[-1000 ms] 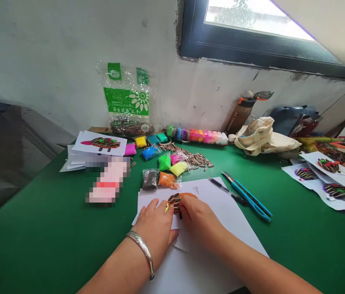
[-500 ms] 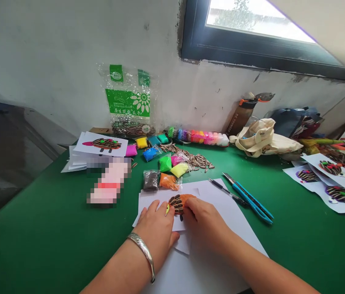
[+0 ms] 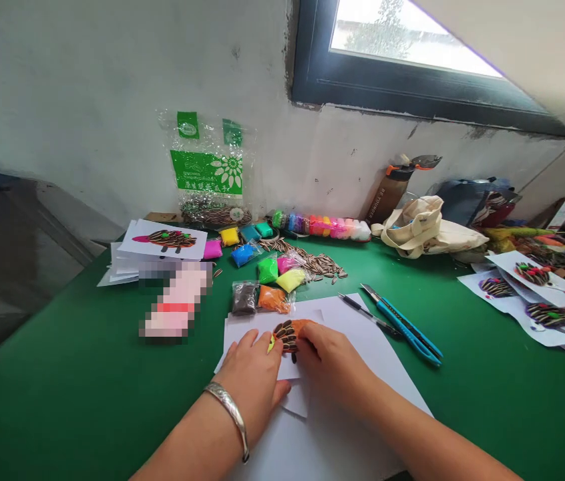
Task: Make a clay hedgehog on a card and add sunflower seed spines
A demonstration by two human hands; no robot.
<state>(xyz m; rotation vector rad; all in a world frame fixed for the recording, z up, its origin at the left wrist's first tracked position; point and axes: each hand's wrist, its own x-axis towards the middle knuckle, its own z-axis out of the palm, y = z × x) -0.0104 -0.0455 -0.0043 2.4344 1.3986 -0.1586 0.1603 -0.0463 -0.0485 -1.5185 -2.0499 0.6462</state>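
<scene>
**A:** Where's the piece?

**B:** Clay-and-seed hedgehog on the small white sheet, which lies on a bigger white sheet. Orange clay, striped sunflower seeds pressed in.

**A:** Lie of it?

**B:** Long axis approx L to R, rising slightly to the R. Seeds at L end, bare orange at R end, one dark seed tip poking down.

**A:** Grip?

**B:** L hand is half open, fingers spread, heel down on the paper, tips right by the seed end, w/ a yellow-green bit there. R hand is curled, tips on the orange end. Both touch or nearly touch it; can't tell if either has real hold, fingers hide too much.

**A:** Which is nearer?

**B:** Too close to call, piece sits right btwn them.

**A:** Room?

**B:** Most on the R, bare paper out to the sheet edge, then a blue-handled cutter. Above, clay packets sit just past the sheet's far edge. Silver bangle on L wrist.
</scene>
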